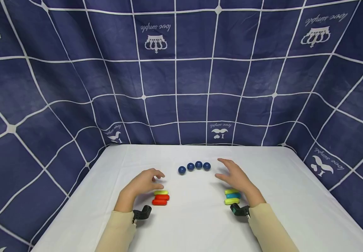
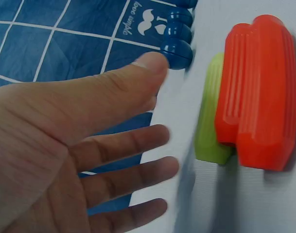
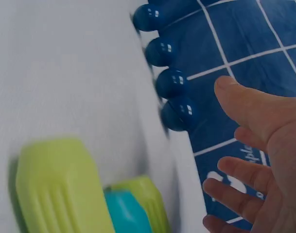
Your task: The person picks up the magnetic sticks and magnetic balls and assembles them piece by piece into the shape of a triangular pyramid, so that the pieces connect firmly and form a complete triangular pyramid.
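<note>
My left hand (image 1: 143, 182) hovers over the left of the white table with relaxed fingers and holds nothing. Just nearer than its thumb lie two red ribbed blocks (image 2: 267, 92) and a yellow-green block (image 2: 209, 111), side by side. On the right, my right hand (image 1: 235, 177) is also relaxed, its thumb and fingers spread apart around nothing. Below it sit two yellow-green blocks (image 3: 60, 184) with a blue block (image 3: 127, 211) between them. Between the hands, farther back, several shiny dark blue balls (image 1: 198, 165) form a slightly curved row; neither hand touches them.
A white cloth covers the table (image 1: 194, 217). Dark blue checked curtains (image 1: 194, 77) with white prints hang behind it and along both sides. Each wrist carries a small black camera, such as the left wrist camera (image 1: 142, 212).
</note>
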A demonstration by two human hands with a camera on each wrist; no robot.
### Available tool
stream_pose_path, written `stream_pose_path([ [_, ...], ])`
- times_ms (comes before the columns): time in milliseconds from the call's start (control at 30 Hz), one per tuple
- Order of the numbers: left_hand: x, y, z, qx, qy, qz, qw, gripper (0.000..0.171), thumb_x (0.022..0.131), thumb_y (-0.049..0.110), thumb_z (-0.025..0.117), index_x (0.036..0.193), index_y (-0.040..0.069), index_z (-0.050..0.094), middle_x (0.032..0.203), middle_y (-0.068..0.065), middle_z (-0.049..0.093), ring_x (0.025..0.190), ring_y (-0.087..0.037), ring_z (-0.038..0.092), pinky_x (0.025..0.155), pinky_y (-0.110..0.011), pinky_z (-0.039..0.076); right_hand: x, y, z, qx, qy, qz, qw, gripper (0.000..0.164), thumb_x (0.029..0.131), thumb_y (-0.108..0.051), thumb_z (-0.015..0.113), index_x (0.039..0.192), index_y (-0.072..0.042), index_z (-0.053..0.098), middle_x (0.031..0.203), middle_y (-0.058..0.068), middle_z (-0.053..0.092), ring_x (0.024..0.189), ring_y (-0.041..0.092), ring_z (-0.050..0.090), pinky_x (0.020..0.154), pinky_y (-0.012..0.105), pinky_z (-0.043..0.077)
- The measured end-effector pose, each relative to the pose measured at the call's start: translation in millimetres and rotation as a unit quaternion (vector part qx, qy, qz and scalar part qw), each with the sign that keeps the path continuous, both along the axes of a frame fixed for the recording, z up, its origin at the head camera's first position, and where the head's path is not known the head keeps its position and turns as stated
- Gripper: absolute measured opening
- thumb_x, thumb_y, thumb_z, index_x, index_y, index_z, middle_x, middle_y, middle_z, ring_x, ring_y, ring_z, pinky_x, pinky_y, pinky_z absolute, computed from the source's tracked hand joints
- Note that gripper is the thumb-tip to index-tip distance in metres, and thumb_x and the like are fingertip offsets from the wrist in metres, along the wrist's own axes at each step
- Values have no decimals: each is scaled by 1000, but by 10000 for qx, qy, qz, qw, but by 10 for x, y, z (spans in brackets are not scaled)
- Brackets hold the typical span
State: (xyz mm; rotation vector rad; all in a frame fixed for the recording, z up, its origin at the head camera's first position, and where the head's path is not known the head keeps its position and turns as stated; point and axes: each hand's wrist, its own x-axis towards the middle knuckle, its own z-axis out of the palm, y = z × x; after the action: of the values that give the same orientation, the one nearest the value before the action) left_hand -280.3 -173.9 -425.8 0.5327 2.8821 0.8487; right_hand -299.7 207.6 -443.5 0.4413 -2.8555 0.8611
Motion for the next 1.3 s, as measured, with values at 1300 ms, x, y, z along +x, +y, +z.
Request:
stream_pose_path([
  [1300,-43,-8,-194,239,-387,-195,9988,4,85,12,75,84,11,71,80,3,65,74,-14,54,70,-30,45,-270,-414,-222,121,-362,-476,9981,33,85,-25,79,113,-18,64,110,4,72,106,25,64,97,48,49],
])
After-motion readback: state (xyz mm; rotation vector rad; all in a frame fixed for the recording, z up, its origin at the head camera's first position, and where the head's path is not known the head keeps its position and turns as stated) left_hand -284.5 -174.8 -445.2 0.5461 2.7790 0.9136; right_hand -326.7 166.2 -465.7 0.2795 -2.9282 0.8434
